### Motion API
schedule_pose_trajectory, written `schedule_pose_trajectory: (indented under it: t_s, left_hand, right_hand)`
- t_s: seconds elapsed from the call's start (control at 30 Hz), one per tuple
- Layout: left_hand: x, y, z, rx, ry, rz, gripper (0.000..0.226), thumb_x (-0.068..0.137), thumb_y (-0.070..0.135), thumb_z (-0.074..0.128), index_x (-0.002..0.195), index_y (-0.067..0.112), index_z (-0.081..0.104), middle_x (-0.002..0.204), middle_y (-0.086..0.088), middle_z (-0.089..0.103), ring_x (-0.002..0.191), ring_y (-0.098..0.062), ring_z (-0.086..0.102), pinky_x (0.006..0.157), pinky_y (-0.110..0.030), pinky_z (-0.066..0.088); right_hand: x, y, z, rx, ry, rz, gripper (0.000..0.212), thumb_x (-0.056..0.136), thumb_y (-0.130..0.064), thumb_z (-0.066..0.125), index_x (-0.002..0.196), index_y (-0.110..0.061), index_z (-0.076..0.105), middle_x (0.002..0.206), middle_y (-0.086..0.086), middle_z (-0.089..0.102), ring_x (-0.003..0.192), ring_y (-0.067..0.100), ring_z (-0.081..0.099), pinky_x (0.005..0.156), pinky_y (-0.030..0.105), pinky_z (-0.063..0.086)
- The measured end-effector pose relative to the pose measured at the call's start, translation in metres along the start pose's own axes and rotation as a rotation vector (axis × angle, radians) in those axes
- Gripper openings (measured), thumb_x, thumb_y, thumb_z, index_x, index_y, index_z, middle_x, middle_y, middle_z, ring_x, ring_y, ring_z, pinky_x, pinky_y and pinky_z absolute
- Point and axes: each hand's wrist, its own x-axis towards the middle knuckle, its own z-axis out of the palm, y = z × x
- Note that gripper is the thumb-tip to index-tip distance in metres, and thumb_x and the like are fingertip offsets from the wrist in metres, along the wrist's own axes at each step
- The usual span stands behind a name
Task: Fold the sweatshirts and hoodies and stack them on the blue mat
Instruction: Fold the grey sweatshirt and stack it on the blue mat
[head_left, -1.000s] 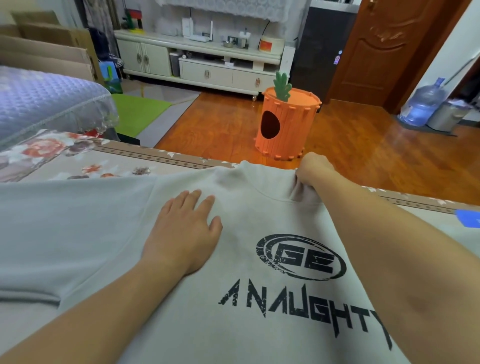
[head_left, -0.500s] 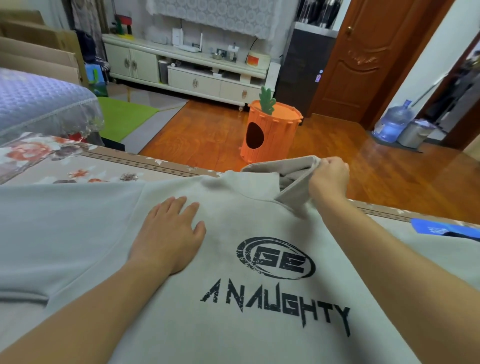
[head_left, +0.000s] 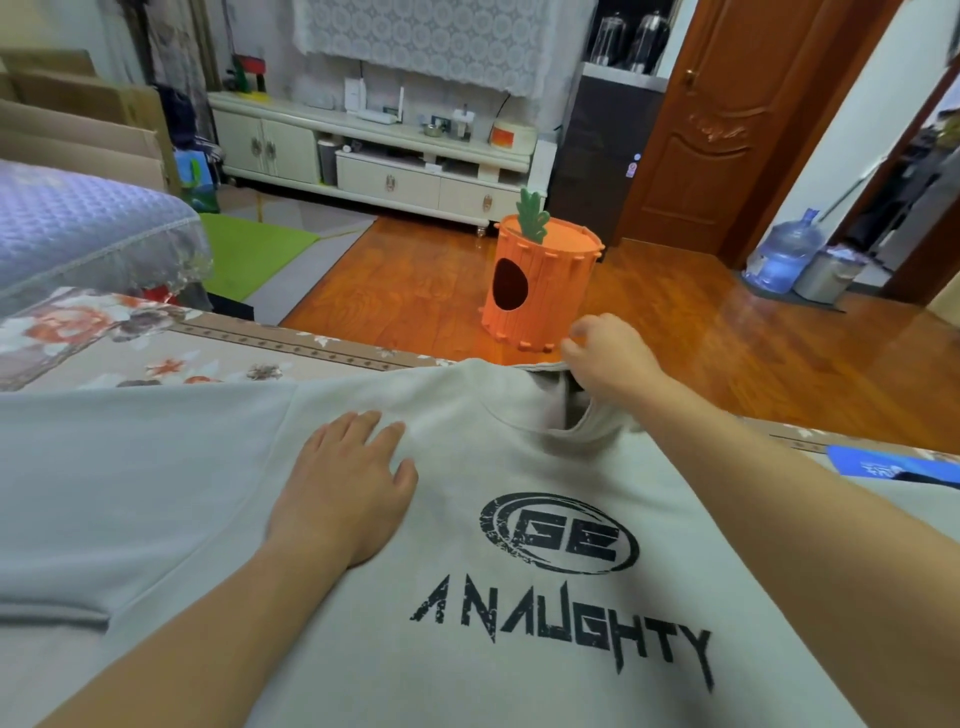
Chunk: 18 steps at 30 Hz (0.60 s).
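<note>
Left hand (head_left: 345, 486) flat, fingers straight, pressing the grey sweatshirt (head_left: 519, 597); right hand (head_left: 605, 358) apparently pinching its collar (head_left: 597, 431), lifting it.

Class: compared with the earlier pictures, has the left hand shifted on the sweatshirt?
No. The left hand lies flat on the sweatshirt, in the same place left of the round logo.

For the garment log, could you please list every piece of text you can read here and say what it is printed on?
"GE": inside the round black logo on the chest of the grey sweatshirt.
"A NAUGHTY": black lettering below that logo, on the same sweatshirt.
White print on the blue mat: too small and blurred to read.
Stickers on the dark cabinet: too small to read.
</note>
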Motion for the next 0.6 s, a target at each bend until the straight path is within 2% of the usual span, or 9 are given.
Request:
schedule_pose_trajectory:
  t_s: [0.1,0.17,0.2,0.27,0.33,0.4,0.47,0.53,0.6]
  left_hand:
    - [0.002,-0.002,0.002,-0.004,-0.004,0.004,0.059,0.101,0.051,0.025,0.156,0.030,0.031,0.164,0.001,0.027,0.150,-0.019,0.020,0.124,-0.039,0.017]
    - [0.002,-0.002,0.003,-0.012,-0.003,0.003,0.059,0.101,0.051,0.024,0.156,0.031,0.029,0.164,0.002,0.025,0.151,-0.018,0.018,0.125,-0.039,0.016]
    - [0.002,-0.002,0.003,-0.015,0.001,0.004,0.059,0.101,0.051,0.024,0.156,0.031,0.028,0.165,0.002,0.024,0.151,-0.018,0.017,0.125,-0.039,0.015]
    - [0.002,-0.001,0.003,-0.018,0.006,0.011,0.059,0.102,0.051,0.023,0.157,0.031,0.027,0.165,0.002,0.023,0.152,-0.018,0.015,0.125,-0.039,0.014]
    - [0.001,0.000,0.002,-0.018,0.010,0.013,0.059,0.102,0.051,0.023,0.157,0.031,0.027,0.165,0.002,0.022,0.152,-0.019,0.015,0.125,-0.039,0.014]
    - [0.000,0.001,0.001,-0.016,0.016,0.014,0.058,0.102,0.050,0.024,0.157,0.031,0.027,0.165,0.003,0.022,0.151,-0.019,0.015,0.125,-0.039,0.013]
    - [-0.002,0.002,-0.001,-0.019,0.021,0.012,0.058,0.102,0.050,0.025,0.157,0.031,0.028,0.165,0.003,0.022,0.151,-0.019,0.015,0.125,-0.038,0.013]
    - [-0.003,0.003,-0.003,-0.023,0.022,0.016,0.058,0.102,0.050,0.026,0.157,0.031,0.029,0.164,0.003,0.024,0.151,-0.019,0.017,0.125,-0.038,0.014]
    - [-0.003,0.001,-0.002,-0.011,0.012,0.015,0.058,0.102,0.051,0.026,0.156,0.030,0.031,0.164,0.002,0.026,0.151,-0.019,0.019,0.125,-0.038,0.015]
  right_hand:
    - [0.037,-0.017,0.030,-0.111,-0.331,0.018,0.050,0.100,-0.044,0.047,0.141,-0.016,0.050,0.142,0.009,0.053,0.124,0.033,0.052,0.101,0.041,0.042]
    - [0.047,-0.014,0.047,-0.224,-0.429,0.120,0.051,0.099,-0.049,0.048,0.140,-0.018,0.051,0.140,0.010,0.055,0.122,0.035,0.054,0.101,0.043,0.044]
    - [0.048,-0.010,0.052,-0.301,-0.436,0.145,0.047,0.100,-0.044,0.049,0.137,-0.016,0.054,0.136,0.011,0.057,0.118,0.034,0.056,0.098,0.042,0.047]
    - [0.046,-0.003,0.056,-0.434,-0.427,0.123,0.033,0.101,-0.023,0.049,0.130,-0.009,0.058,0.126,0.014,0.060,0.104,0.033,0.058,0.085,0.038,0.049]
    - [0.043,0.004,0.054,-0.463,-0.362,0.095,0.027,0.097,-0.010,0.047,0.120,-0.007,0.061,0.111,0.013,0.061,0.090,0.031,0.056,0.075,0.036,0.048]
    - [0.040,0.011,0.048,-0.395,-0.235,0.111,0.025,0.096,-0.010,0.046,0.114,-0.009,0.063,0.101,0.012,0.061,0.085,0.031,0.056,0.072,0.037,0.048]
    - [0.037,0.017,0.039,-0.222,-0.008,0.151,0.022,0.101,-0.020,0.042,0.108,-0.011,0.061,0.099,0.012,0.062,0.084,0.032,0.056,0.070,0.038,0.046]
    - [0.024,0.018,0.019,-0.037,0.206,0.160,0.029,0.106,-0.032,0.033,0.099,-0.014,0.055,0.095,0.007,0.059,0.081,0.028,0.053,0.068,0.037,0.041]
    - [0.003,0.018,-0.003,0.116,0.354,0.144,0.032,0.107,-0.036,0.031,0.096,-0.016,0.053,0.088,0.002,0.058,0.077,0.023,0.054,0.066,0.038,0.044]
